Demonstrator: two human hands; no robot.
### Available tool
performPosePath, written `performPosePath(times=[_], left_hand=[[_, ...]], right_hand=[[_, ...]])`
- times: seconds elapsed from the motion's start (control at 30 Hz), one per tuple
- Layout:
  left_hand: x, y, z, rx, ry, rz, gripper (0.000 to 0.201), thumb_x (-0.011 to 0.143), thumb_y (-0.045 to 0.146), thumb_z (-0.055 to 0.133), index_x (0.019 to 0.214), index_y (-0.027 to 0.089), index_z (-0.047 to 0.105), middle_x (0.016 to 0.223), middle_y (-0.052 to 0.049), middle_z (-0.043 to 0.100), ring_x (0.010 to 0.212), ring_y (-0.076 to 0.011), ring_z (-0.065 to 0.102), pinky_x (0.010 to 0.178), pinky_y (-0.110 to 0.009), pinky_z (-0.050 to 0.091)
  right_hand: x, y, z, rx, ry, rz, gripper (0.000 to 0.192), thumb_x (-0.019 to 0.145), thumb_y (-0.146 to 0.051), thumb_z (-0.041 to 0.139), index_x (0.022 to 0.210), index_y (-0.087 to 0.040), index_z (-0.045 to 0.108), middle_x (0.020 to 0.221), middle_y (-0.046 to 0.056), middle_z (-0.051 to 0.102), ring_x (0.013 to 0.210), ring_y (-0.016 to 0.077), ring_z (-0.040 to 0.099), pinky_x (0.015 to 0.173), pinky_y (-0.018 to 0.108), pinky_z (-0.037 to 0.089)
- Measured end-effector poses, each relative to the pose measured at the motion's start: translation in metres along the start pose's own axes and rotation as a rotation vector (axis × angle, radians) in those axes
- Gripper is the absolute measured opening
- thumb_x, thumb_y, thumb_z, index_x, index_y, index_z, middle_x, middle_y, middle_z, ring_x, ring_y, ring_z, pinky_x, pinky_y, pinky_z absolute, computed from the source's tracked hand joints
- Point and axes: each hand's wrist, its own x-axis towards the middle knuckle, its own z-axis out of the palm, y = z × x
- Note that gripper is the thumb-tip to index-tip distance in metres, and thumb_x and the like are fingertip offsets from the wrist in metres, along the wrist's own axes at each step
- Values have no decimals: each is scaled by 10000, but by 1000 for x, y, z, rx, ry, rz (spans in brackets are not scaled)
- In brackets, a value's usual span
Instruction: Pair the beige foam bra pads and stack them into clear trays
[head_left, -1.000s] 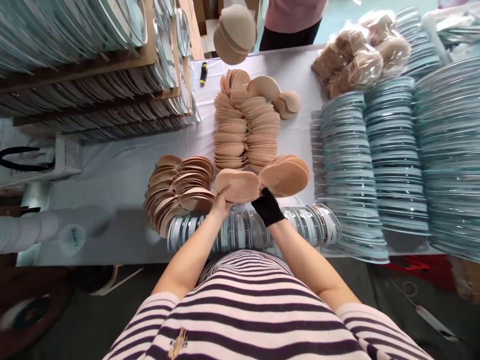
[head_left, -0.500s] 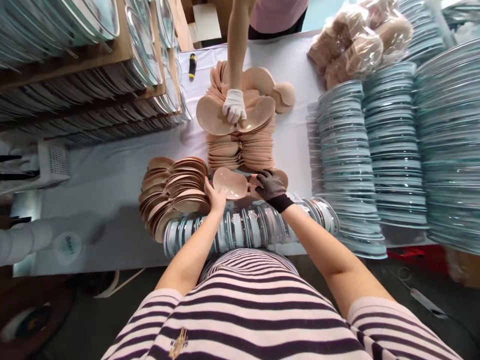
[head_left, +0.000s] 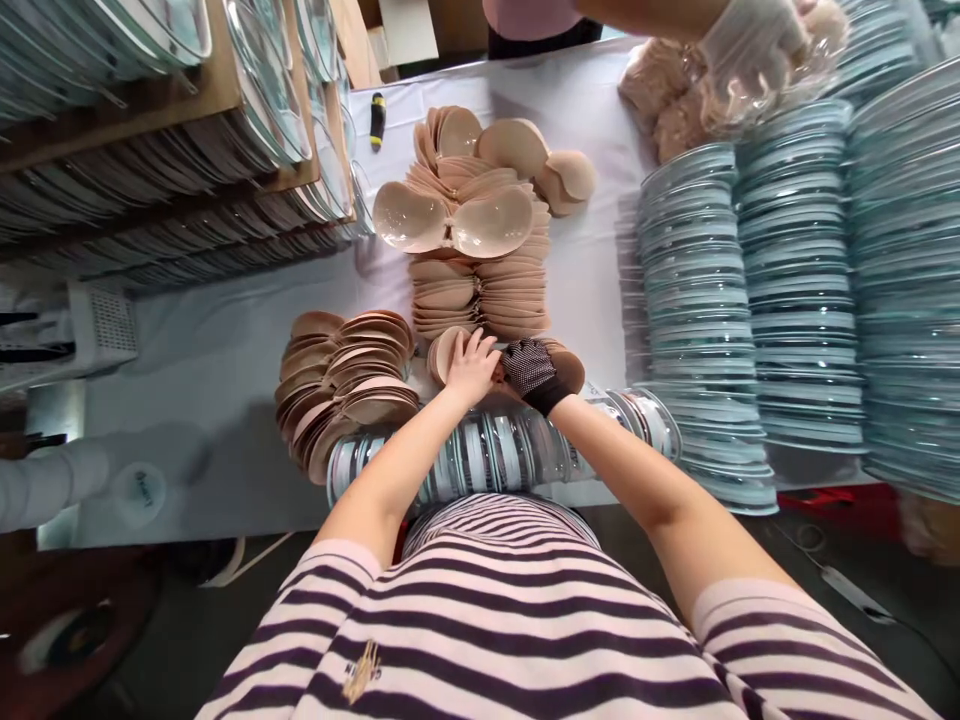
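My bare left hand (head_left: 472,365) and my right hand (head_left: 531,372), in a black dotted glove, press together on a beige bra-cup pair (head_left: 444,352) lying on the white table (head_left: 225,340). The pair sits just beyond a row of clear round lids (head_left: 495,450) at the table's near edge. A fanned pile of beige cups (head_left: 345,385) lies just left of my left hand. Beyond my hands stands a taller stack of cup pairs (head_left: 480,285) with one open pair (head_left: 454,220) lying on top.
Tall stacks of clear blue-rimmed lids (head_left: 705,300) fill the right side. Racks of more lids (head_left: 150,120) stand at the left. Across the table a person's white-gloved hand (head_left: 742,40) is over bagged cups (head_left: 667,100). A black and yellow tool (head_left: 377,118) lies far back.
I lowered the cup pair to the table and both my hands closed over it. The other person's gloved hand laid a pair on the far stack, then moved off to the right.
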Motion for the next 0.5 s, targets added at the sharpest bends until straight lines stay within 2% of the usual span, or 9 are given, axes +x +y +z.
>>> performPosePath(times=[0.1,0.2,0.3,0.4,0.5], left_hand=[[4,-4,-1,84,22,45,372,834,180,629,1201,216,675,1336,-139,613,1470,-360,332,1241,-692,70],[8,-6,-4,123,48,82,225,881,198,569,1031,215,736,1143,-127,669,1355,-345,455,1240,-696,12],[6,-4,-11,93,33,120,207,887,208,558,924,229,761,1103,-109,683,1336,-337,462,1242,-683,-6],[-4,-4,-26,-32,14,114,212,897,243,557,935,265,764,1074,-63,720,1324,-315,469,1233,-689,-25],[-13,-8,-47,-145,-18,127,241,924,259,518,933,275,759,1008,-28,750,1212,-267,539,1235,-676,-1]], right_hand=[[5,-1,2,20,-43,10,316,980,-220,479,1127,-49,700,1131,251,706,1065,335,648,924,426,452],[8,0,-4,37,-79,21,302,989,-234,470,1046,-89,728,1069,210,742,986,307,683,871,393,478],[6,4,-13,38,-98,15,308,990,-237,474,1005,-86,742,1062,204,751,975,303,696,859,377,478],[-3,8,-23,69,-79,-28,268,971,-223,499,1019,-124,743,1085,166,755,985,285,696,846,353,470],[-13,8,-31,118,-26,-81,286,983,-233,477,1065,-169,744,1079,135,757,975,255,689,830,334,457]])
